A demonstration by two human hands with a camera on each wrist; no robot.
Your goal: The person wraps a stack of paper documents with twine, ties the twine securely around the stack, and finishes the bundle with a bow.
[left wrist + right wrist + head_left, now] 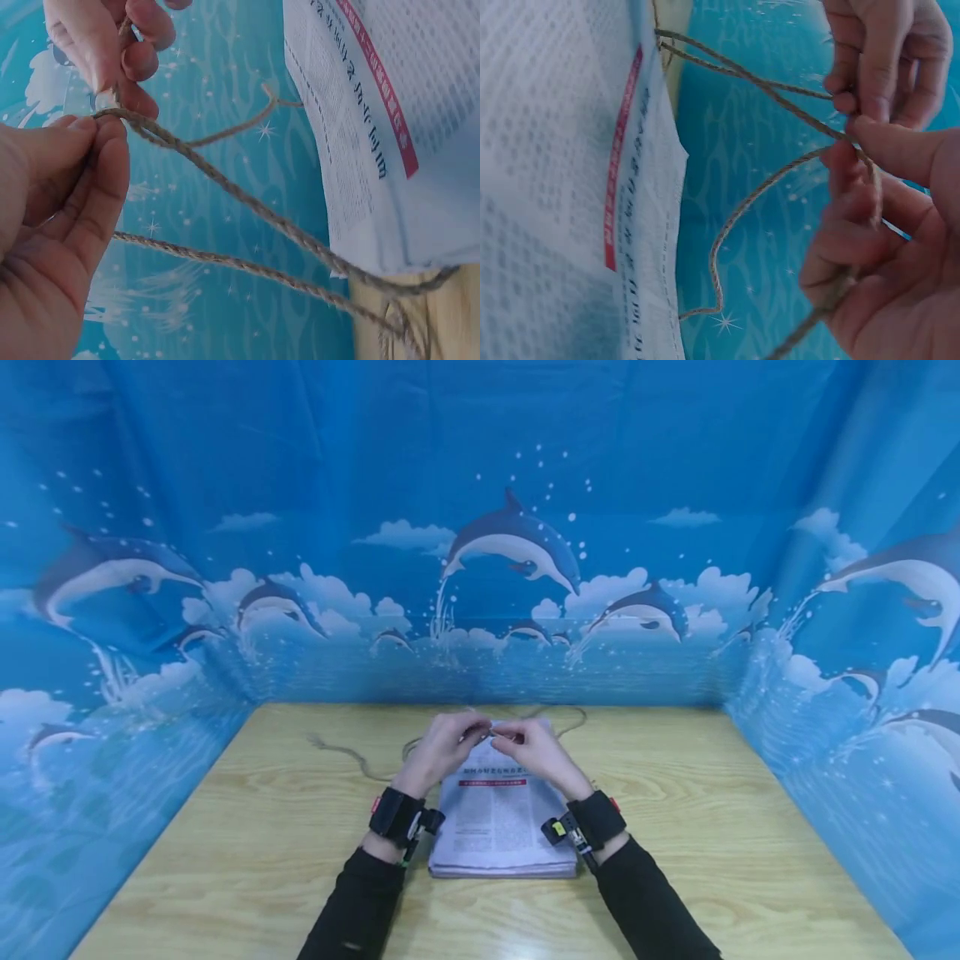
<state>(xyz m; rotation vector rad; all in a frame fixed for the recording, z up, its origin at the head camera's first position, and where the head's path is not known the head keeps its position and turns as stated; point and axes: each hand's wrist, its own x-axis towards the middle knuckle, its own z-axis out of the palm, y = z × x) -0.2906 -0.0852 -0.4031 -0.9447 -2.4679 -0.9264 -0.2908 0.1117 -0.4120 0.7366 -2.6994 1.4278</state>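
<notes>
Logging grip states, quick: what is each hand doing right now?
Left hand: pinching the twine.
Right hand: gripping the same twine.

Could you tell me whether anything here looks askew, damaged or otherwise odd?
Nothing stands out. The stack of newspapers lies squarely on the wooden table, and both hands, left hand and right hand, pinch an intact twine above it. The twine trails loosely behind.

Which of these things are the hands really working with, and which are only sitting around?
In use:
left hand
right hand
rope, pinched by both hands
stack of newspapers, below the hands, rope running past its edge

Just there:
wooden table
dolphin backdrop
wrist straps
</notes>
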